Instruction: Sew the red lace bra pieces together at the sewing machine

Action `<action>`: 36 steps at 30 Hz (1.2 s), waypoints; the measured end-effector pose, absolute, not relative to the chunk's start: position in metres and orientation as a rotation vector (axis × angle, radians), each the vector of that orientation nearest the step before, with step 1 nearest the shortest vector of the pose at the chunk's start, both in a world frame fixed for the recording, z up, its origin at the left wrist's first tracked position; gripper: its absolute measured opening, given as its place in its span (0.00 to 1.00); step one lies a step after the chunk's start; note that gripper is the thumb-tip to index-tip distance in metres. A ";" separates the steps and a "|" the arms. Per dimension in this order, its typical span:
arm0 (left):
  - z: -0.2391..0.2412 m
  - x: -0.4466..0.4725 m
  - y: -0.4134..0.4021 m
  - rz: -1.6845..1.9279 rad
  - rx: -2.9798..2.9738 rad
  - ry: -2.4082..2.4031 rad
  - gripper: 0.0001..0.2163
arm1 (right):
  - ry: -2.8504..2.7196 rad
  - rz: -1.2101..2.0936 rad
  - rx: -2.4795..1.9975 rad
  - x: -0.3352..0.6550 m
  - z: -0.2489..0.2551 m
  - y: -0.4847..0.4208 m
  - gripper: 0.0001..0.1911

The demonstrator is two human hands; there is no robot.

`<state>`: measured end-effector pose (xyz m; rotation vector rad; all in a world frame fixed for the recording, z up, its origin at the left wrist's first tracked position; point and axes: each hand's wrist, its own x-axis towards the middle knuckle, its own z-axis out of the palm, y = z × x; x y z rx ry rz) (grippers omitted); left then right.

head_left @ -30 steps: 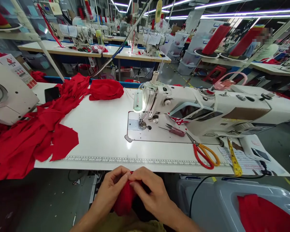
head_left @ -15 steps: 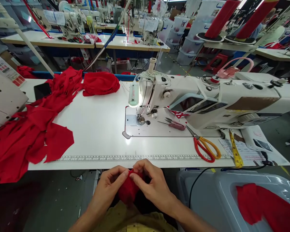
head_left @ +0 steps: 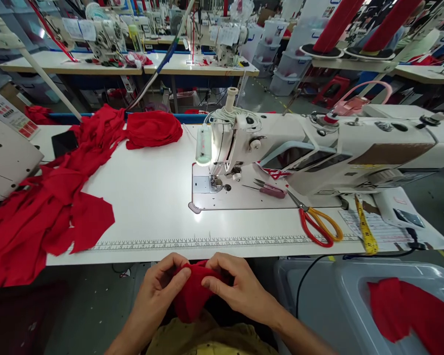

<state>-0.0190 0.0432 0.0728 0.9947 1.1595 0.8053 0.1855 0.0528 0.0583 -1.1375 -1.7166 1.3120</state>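
Note:
A small piece of red fabric (head_left: 192, 295) hangs between my two hands, just in front of the table's near edge. My left hand (head_left: 163, 281) pinches its left side between thumb and fingers. On the other side, my right hand (head_left: 232, 282) grips the cloth in the same way, thumb on top. Beyond them on the white table (head_left: 144, 207) stands a sewing machine (head_left: 281, 138), its lamp lit by the needle. Scissors (head_left: 318, 222) with red and orange handles and thread snips (head_left: 270, 190) lie at the machine's base.
Red fabric pieces (head_left: 59, 197) heap over the table's left side, near a dark phone (head_left: 64, 143). A folded red bundle (head_left: 153, 129) lies at the back. At right are a yellow tape measure (head_left: 365, 227) and a grey plastic bin (head_left: 355, 296) holding red cloth.
My hands have moved slightly apart, and more of the red fabric shows spread between them. The view has shifted a little.

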 end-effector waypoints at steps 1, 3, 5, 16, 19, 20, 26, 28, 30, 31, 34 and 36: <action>0.073 -0.021 0.043 0.806 0.992 1.163 0.17 | -1.748 1.274 -1.110 0.185 0.058 0.052 0.07; 0.072 -0.025 0.042 0.803 0.998 1.160 0.16 | -1.795 1.184 -1.029 0.184 0.058 0.051 0.05; 0.071 -0.030 0.040 0.795 1.010 1.152 0.16 | -1.842 1.122 -0.933 0.182 0.059 0.053 0.03; 0.067 -0.037 0.036 0.963 0.934 1.353 0.15 | -1.774 1.148 -0.969 0.172 0.055 0.059 0.02; 0.064 -0.034 0.037 0.971 0.908 1.326 0.16 | -1.713 1.156 -1.027 0.172 0.056 0.056 0.03; 0.063 -0.033 0.037 0.976 0.904 1.320 0.16 | -1.688 1.166 -1.054 0.172 0.057 0.056 0.04; 0.065 -0.027 0.038 1.036 0.821 1.339 0.17 | -1.566 1.145 -1.215 0.173 0.056 0.054 0.03; 0.063 -0.027 0.039 1.035 0.827 1.339 0.18 | -1.536 1.128 -1.224 0.173 0.055 0.053 0.02; 0.061 -0.026 0.040 1.030 0.847 1.345 0.18 | -1.515 1.117 -1.229 0.172 0.055 0.052 0.01; 0.062 -0.025 0.040 1.031 0.858 1.356 0.18 | -1.508 1.113 -1.231 0.172 0.055 0.052 0.01; 0.070 -0.018 0.040 1.036 0.929 1.417 0.17 | -1.481 1.086 -1.236 0.172 0.055 0.053 0.01; 0.078 -0.012 0.041 1.040 0.996 1.464 0.16 | -1.453 1.070 -1.244 0.173 0.055 0.054 0.01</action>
